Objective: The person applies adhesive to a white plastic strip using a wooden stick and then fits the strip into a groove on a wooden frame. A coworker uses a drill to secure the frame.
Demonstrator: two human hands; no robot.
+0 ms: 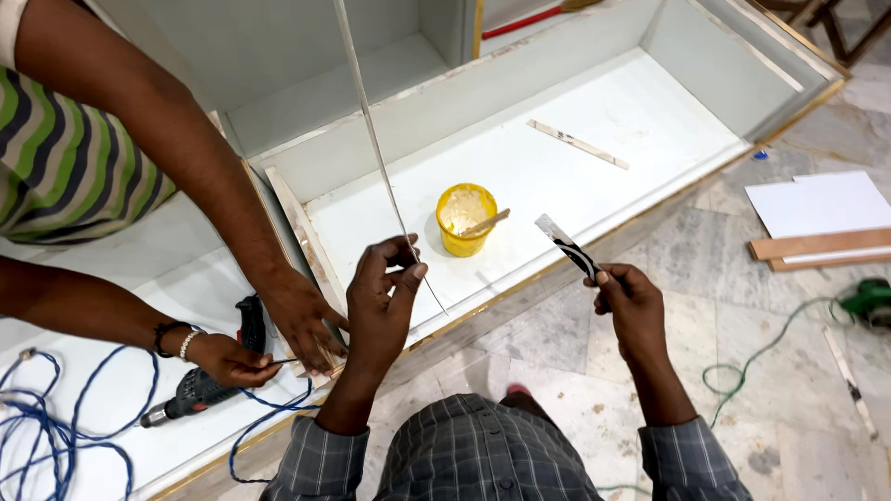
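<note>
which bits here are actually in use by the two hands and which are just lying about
In use: left hand pinching the thin white strip; right hand holding a small flat blade.
Lying about: yellow tub, wood slat, drill, blue cable, white sheets.

Left hand pinching thin white strip, right hand gripping small blade — yellow tub between.

Hands in view: four. Two belong to wearer, left and right; two to co-worker. One yellow tub with one stick inside. One power drill. One loose wood strip (inside white cabinet). One thin white strip. One green tool on floor.
</note>
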